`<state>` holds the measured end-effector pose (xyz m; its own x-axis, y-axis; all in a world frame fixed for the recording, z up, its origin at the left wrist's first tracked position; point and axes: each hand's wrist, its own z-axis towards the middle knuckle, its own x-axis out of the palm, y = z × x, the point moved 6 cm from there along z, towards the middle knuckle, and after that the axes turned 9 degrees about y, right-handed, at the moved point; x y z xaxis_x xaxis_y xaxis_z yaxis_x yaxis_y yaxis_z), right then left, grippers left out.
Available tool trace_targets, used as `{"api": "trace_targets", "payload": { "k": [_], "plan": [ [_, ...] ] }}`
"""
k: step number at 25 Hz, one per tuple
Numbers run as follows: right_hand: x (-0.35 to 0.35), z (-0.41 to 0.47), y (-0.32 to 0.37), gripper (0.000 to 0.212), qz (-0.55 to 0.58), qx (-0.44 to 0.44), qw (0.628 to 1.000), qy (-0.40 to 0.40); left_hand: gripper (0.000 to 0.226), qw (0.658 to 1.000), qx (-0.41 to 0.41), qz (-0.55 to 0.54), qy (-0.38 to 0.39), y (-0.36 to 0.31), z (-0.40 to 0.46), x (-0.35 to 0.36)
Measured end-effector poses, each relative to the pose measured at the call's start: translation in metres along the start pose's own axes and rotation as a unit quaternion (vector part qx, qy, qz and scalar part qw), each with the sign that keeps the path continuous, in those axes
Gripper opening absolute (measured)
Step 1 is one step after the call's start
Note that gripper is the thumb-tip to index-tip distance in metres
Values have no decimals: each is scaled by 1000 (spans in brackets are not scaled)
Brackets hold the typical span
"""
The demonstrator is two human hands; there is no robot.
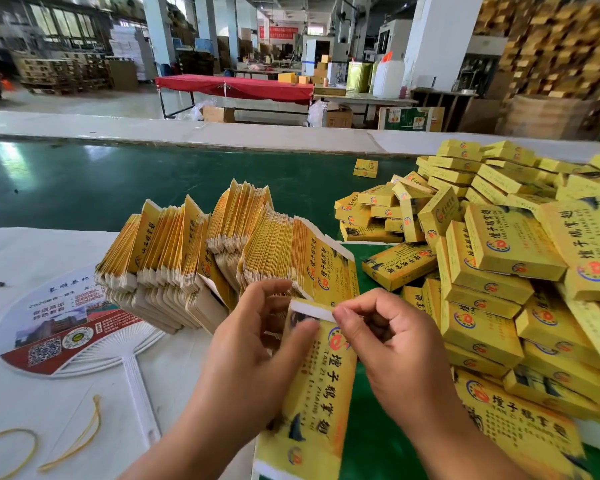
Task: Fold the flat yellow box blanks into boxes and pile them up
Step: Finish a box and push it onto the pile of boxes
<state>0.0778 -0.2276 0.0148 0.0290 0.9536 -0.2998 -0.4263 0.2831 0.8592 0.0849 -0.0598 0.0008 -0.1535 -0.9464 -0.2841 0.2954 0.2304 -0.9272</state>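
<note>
I hold one yellow box blank [317, 386] lengthwise in front of me, its printed face up. My left hand [253, 344] grips its left side, thumb on top near the far end. My right hand [388, 344] pinches the white end flap [312, 310] at the far end with curled fingers. Behind my hands, a thick stack of flat yellow blanks [222, 251] stands on edge, fanned out. A large pile of folded yellow boxes [499, 265] covers the right side of the bench.
A round printed hand fan [59, 327] lies on the white surface at left, with two yellow rubber bands [73, 441] nearer me. A green conveyor belt [118, 181] runs across beyond the stack, one lone box [365, 168] on it. Workshop tables and pallets stand far behind.
</note>
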Motion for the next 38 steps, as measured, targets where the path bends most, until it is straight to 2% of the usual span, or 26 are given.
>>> {"api": "trace_targets", "payload": {
  "k": [2, 5, 9, 16, 19, 22, 26, 28, 30, 32, 34, 36, 38],
  "plan": [
    [-3, -3, 3, 17, -15, -12, 998, -54, 75, 987, 8, 162, 6, -8, -6, 8],
    [0, -4, 3, 18, -18, -9, 998, -58, 83, 967, 8, 255, 13, -8, -9, 18],
    [9, -2, 1, 23, -15, 8, 1000, -11, 71, 955, 24, 296, -6, -10, -9, 16],
    [4, 1, -1, 17, 61, 21, 998, -3, 77, 939, 47, 339, 9, -16, -9, 14],
    [3, 1, 4, 19, 14, 8, 1000, 3, 81, 934, 41, 355, 18, -14, -8, 16],
    [0, -1, 15, 20, -97, -40, 994, 1, 85, 925, 42, 376, 20, -12, -10, 20],
    [6, -5, 32, 20, -182, -124, 975, 26, 83, 938, 43, 344, 0, -12, -10, 11],
    [9, -6, 31, 30, -216, -126, 968, 33, 85, 944, 39, 329, -6, -12, -8, 9],
    [9, -6, 27, 28, -202, -105, 973, 26, 91, 948, 32, 317, 1, -12, -7, 10],
    [0, -4, 20, 17, -156, -74, 985, -2, 99, 955, 39, 291, 40, -14, -9, 11],
    [-19, 4, 9, 10, -89, -10, 994, -60, 98, 970, 58, 203, 124, -18, -7, 9],
    [-38, 11, -14, 17, 43, 92, 988, -115, 84, 969, 107, 82, 208, -26, 4, 3],
    [-40, 13, -31, 21, 179, 183, 960, -117, 58, 961, 107, 30, 254, -28, 20, -6]
  ]
}}
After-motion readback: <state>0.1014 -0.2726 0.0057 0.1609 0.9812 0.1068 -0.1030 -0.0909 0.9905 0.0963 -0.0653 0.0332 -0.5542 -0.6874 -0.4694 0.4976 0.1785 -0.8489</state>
